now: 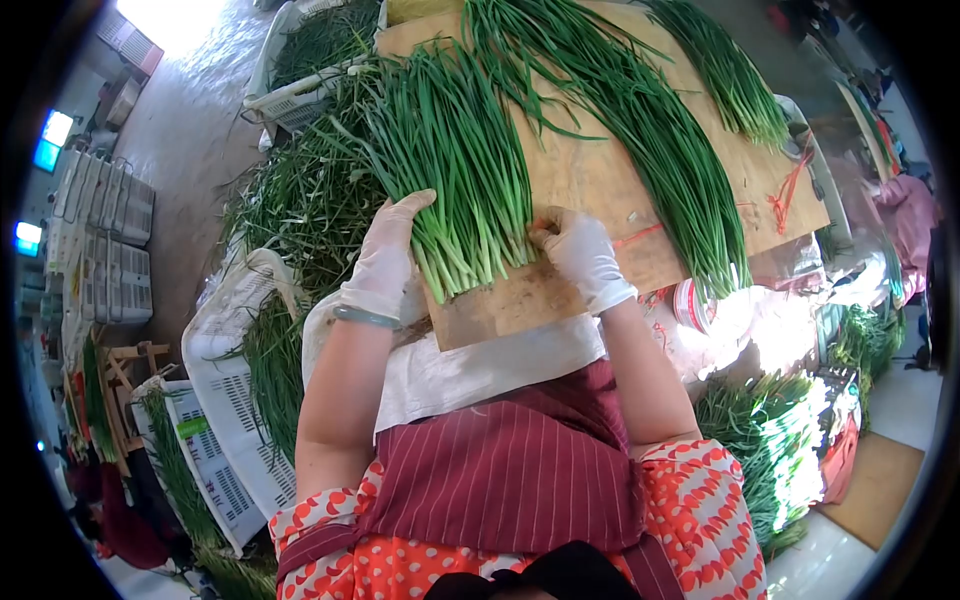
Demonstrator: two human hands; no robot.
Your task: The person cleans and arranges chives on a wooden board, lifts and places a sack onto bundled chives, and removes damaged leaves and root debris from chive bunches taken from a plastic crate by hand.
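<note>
A spread bunch of garlic chives point(455, 170) lies on a wooden board point(590, 185), pale stem ends toward me. My left hand point(385, 255), in a white glove, is at the bunch's left edge. One digit rests over the stems; the other fingers are mostly hidden. Also gloved, my right hand point(583, 255) sits by the right edge of the bunch, near the stem ends. Its fingers are curled together, and whatever they pinch is too small to make out. A longer row of chives point(665, 140) lies to the right on the board.
Another chive bundle point(730, 75) lies at the board's far right, near red ties point(790, 190). Loose green trimmings point(300, 195) are heaped left of the board. White plastic crates point(225, 370) stand at left. More chives point(765, 440) lie at lower right. A person in pink point(908, 225) is at far right.
</note>
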